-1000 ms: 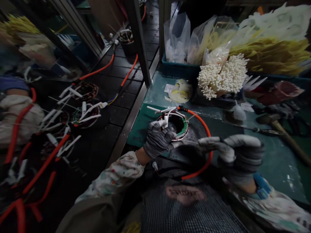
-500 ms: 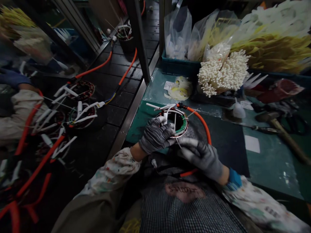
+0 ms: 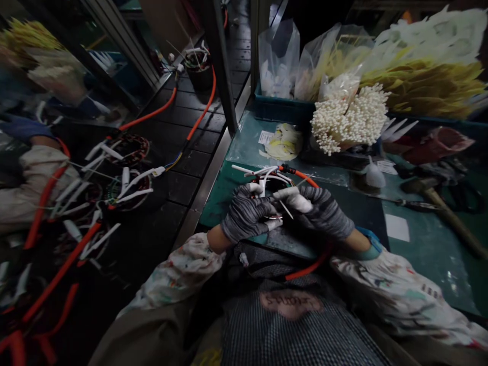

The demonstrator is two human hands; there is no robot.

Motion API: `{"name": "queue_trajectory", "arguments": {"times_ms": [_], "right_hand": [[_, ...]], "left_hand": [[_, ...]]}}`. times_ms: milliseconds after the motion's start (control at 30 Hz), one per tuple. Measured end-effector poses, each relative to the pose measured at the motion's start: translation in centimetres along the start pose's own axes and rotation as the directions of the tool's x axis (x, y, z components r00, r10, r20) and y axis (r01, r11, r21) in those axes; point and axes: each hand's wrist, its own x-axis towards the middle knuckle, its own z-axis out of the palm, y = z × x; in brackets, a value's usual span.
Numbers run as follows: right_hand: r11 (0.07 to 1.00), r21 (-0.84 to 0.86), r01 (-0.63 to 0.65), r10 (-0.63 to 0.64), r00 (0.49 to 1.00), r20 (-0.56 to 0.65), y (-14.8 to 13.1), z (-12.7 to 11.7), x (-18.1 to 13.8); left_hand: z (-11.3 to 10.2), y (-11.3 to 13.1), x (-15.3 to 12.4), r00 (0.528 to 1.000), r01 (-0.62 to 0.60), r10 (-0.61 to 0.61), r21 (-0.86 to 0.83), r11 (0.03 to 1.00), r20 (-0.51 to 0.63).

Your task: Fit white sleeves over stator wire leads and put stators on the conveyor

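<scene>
A wire-wound motor stator (image 3: 271,179) stands on the green bench mat in front of me, with white-sleeved leads (image 3: 254,170) and an orange cable (image 3: 310,180) coming off its far side. My left hand (image 3: 246,213), in a grey striped glove with pale fingertips, is closed on the stator's near left rim. Over the near right rim, my right hand (image 3: 322,211) pinches a thin pale strand (image 3: 286,209) close to the left fingertips. Both hands hide much of the ring and its opening.
Several stators with orange cables (image 3: 63,272) lie to the left, beside another person's gloved hand (image 3: 26,128). A metal post (image 3: 217,66) rises ahead. To the right are white-tipped sticks (image 3: 348,117), yellow sheets (image 3: 423,86), a hammer (image 3: 450,213) and a screwdriver (image 3: 417,204).
My right hand has moved up and left, from below the stator's near right side to its rim, close to my left hand. The left hand keeps its hold.
</scene>
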Motion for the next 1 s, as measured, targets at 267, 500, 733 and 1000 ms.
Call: {"name": "queue_trajectory", "arguments": {"times_ms": [267, 500, 733, 1000], "right_hand": [[0.997, -0.073, -0.026, 0.018, 0.994, -0.105, 0.0, -0.2, -0.3], [0.986, -0.087, 0.141, -0.133, 0.986, 0.096, 1.3, -0.1, -1.3], [0.988, -0.143, 0.060, -0.042, 0.991, 0.127, 2.5, 0.2, -4.1], [0.940, -0.206, 0.272, -0.312, 0.930, -0.197, 1.6, 3.5, 1.3]], "left_hand": [[0.1, -0.1, 0.2, 0.999, -0.033, 0.032, -0.031, 0.999, -0.005], [0.0, -0.2, -0.1, 0.996, 0.012, -0.014, 0.025, 1.000, 0.091], [0.1, -0.4, 0.0, 0.997, 0.037, -0.035, -0.027, 0.999, 0.067], [0.3, 0.1, -0.1, 0.999, 0.037, -0.036, -0.059, 0.998, 0.023]]}}
